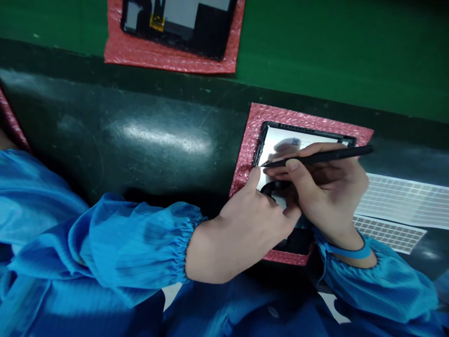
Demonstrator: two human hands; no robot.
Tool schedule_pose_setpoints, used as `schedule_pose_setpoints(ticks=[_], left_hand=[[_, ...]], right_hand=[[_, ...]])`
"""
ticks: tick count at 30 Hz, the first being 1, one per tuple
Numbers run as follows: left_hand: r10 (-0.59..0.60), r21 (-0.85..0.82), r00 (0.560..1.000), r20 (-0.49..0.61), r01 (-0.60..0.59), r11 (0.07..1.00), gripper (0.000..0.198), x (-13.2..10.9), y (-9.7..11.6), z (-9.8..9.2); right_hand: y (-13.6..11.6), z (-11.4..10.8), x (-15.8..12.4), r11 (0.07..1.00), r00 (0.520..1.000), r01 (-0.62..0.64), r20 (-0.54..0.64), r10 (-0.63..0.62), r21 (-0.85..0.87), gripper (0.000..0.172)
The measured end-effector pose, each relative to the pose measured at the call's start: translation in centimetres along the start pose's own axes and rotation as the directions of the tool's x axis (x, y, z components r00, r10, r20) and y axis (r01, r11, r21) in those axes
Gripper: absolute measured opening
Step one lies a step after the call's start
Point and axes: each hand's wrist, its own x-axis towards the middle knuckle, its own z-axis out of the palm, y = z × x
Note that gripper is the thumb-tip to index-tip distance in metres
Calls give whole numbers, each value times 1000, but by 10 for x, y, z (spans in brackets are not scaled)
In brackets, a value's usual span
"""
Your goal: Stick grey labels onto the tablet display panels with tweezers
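An opened tablet, with a black frame and a bright silvery inner face, lies on a sheet of red bubble wrap. My right hand is closed around slim black tweezers, held like a pen. Their fine tip touches or hovers just over the tablet's left edge; which, I cannot tell. Right beside that tip, one finger of my left hand presses on the same edge. The other left fingers bend over the tablet's lower part and are partly hidden. Both hands cover much of the tablet.
Another opened tablet lies on red bubble wrap at the top, on the green mat. Right of my hands are white sticker sheets with grid cuts. A blue sleeve and red wrap show at the far left.
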Motion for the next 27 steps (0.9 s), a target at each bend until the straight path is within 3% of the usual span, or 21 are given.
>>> schedule_pose_setpoints(ticks=[4,7,9,12,14,19,23,25,27], left_hand=[[56,-33,992,114,-52,998,38,1,-7,-8],[49,-96,986,161,-34,995,29,0,-13,-26],[-133,-60,976,170,145,988,26,-2,-17,-36],[-491,-8,852,181,500,866,31,-6,-25,-40],[-556,-110,807,200,582,806,27,-7,-32,-33],[-535,-406,838,113,530,744,17,-12,-39,-13],[-609,-677,793,-17,439,590,16,-19,-29,6],[-640,-795,767,-43,361,486,14,-18,-24,19],[-668,-871,742,-58,289,397,26,-12,-24,30]], right_hand=[[7,-1,4,996,1000,-9,-7,10,87,15],[10,-4,7,981,1000,-10,-20,14,194,19],[7,-11,7,963,999,29,-49,-17,269,19],[-4,-29,0,949,987,127,-134,-92,287,17],[-9,-49,-9,950,976,163,-185,-115,267,18],[9,-108,-31,971,931,162,-352,-93,173,20],[40,-138,-39,993,930,75,-367,-35,95,20],[50,-142,-39,995,937,47,-350,-14,88,22],[53,-143,-39,995,947,36,-320,-4,94,24]])
